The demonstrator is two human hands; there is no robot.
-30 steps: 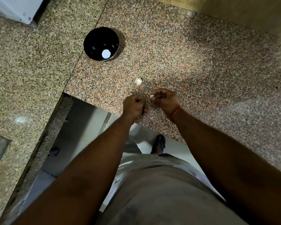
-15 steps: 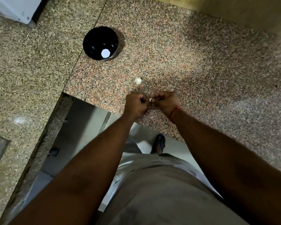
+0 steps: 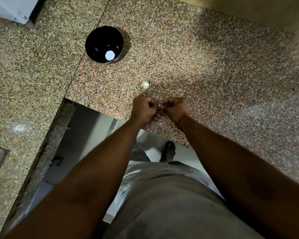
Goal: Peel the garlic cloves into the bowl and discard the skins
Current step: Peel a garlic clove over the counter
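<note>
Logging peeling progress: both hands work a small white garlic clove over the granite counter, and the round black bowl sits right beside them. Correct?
Not quite. In the head view the round black bowl sits well apart from the hands, beyond the loose garlic piece. The rest holds.

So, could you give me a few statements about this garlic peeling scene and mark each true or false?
1. Both hands meet on a small garlic clove. True.
2. The black bowl sits upside down. False: it stands upright, open side up.
3. A loose garlic piece lies on the counter between bowl and hands. True.
4. The left hand rests inside the bowl. False: it is beside the right hand, near the counter edge.
</note>
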